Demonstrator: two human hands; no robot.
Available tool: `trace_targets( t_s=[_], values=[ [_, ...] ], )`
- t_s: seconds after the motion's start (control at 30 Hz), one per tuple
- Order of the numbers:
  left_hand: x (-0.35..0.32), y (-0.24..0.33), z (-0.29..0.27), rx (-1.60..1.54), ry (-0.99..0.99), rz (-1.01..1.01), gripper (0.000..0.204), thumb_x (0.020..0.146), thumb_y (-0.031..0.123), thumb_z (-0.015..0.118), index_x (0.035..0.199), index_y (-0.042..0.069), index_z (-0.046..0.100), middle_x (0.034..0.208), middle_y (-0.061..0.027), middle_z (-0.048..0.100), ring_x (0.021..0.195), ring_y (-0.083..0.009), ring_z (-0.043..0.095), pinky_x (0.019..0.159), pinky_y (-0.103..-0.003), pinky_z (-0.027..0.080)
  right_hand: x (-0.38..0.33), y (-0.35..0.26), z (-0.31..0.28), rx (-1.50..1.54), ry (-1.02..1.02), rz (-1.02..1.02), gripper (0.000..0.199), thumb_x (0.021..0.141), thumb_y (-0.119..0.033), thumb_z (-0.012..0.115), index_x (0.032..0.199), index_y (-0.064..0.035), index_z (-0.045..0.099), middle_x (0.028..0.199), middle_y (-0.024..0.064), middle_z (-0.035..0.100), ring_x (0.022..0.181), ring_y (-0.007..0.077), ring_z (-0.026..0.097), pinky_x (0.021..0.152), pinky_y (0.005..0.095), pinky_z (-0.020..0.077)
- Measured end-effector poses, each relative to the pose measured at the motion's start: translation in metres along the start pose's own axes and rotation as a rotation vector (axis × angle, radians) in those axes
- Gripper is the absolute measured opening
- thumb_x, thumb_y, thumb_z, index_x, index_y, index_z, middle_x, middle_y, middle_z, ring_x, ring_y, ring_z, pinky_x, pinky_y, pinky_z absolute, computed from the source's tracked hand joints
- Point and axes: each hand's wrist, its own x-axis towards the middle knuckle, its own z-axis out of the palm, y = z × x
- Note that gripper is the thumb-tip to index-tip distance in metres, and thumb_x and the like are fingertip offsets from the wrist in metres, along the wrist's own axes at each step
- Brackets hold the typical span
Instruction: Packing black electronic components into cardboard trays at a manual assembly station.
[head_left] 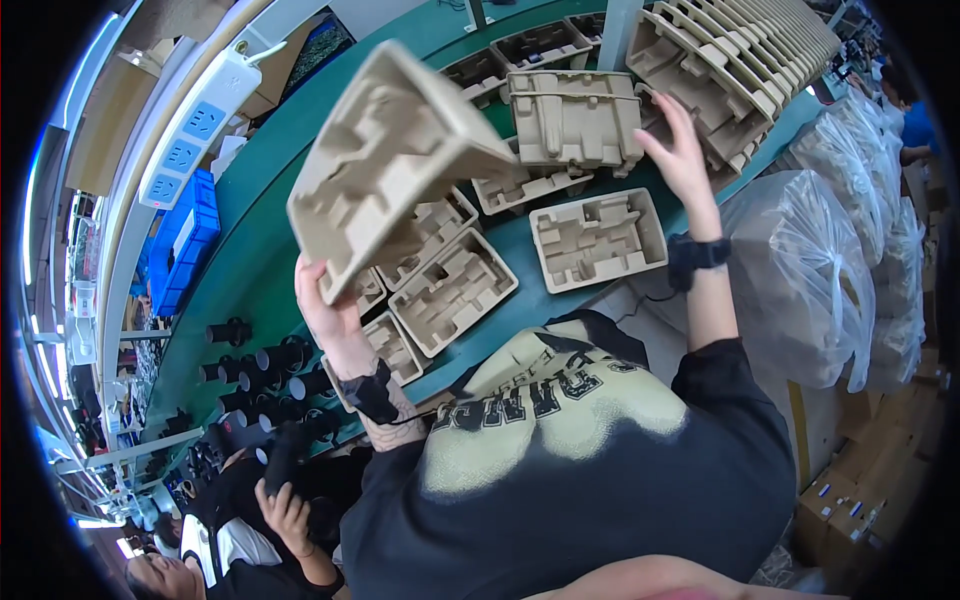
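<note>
My left hand [330, 310] grips the lower edge of a brown moulded-pulp tray [375, 170], which is raised and tilted above the bench. My right hand [682, 160] is open, its thumb and fingers apart. It is beside the right end of another pulp tray [575, 125] that rests on top of others; whether it touches that tray I cannot tell. A single pulp tray [600, 240] lies face up nearer me, its moulded hollows showing. To its left another empty tray [455, 290] lies among several more, partly hidden under the raised one.
A long nested stack of pulp trays [740, 70] leans at the far right. Black cylindrical parts [265, 375] stand on the green bench [240, 240] at left, near a blue bin [187, 240] and a power strip [200, 125]. Plastic-wrapped bundles [800, 270] fill the right; a co-worker [290, 520] holds a black part.
</note>
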Motion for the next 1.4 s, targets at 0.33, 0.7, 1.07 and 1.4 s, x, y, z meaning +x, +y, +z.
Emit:
trace_targets(
  t_s=[0.33, 0.7, 1.07, 1.4],
  values=[
    [-0.039, -0.013, -0.090, -0.102, 0.126, -0.010, 0.036, 0.080, 0.012, 0.052, 0.114, 0.002, 0.052, 0.107, -0.0100, 0.058, 0.095, -0.0221, 0.059, 0.080, -0.034, 0.051, 0.087, 0.017, 0.086, -0.514, -0.314, -0.316, 0.072, 0.070, -0.038, 0.075, 0.130, -0.0093, 0.048, 0.134, 0.0160, 0.047, 0.127, 0.0337, 0.040, 0.104, 0.0413, 0.0350],
    [-0.079, -0.004, -0.086, -0.023, 0.231, 0.093, 0.038, 0.079, 0.015, 0.052, 0.114, -0.001, 0.051, 0.108, -0.0133, 0.057, 0.100, -0.0247, 0.058, 0.087, -0.038, 0.049, 0.054, -0.051, 0.019, -0.258, -0.515, -0.450, 0.068, 0.058, -0.014, 0.078, 0.121, -0.0095, 0.054, 0.103, 0.0105, 0.053, 0.100, 0.0314, 0.055, 0.083, 0.0374, 0.0473],
    [-0.070, -0.033, -0.086, 0.108, 0.313, 0.060, 0.020, 0.080, 0.007, 0.055, 0.100, 0.001, 0.057, 0.098, -0.0076, 0.061, 0.087, -0.0177, 0.060, 0.078, -0.028, 0.049, -0.090, -0.104, -0.025, -0.404, -0.663, -0.307, 0.072, 0.056, -0.008, 0.075, 0.125, -0.0171, 0.056, 0.095, 0.0067, 0.056, 0.094, 0.0251, 0.052, 0.080, 0.0361, 0.0410],
    [-0.069, -0.103, -0.130, 0.432, 0.094, 0.110, 0.007, 0.084, 0.007, 0.062, 0.079, 0.005, 0.058, 0.073, 0.0010, 0.057, 0.067, -0.0058, 0.053, 0.057, -0.020, 0.042, -0.096, -0.079, -0.057, 0.058, -0.149, 0.226, 0.044, 0.080, -0.012, 0.066, 0.123, -0.0042, 0.055, 0.120, 0.0098, 0.059, 0.111, 0.0221, 0.055, 0.098, 0.0355, 0.0408]
  ],
)
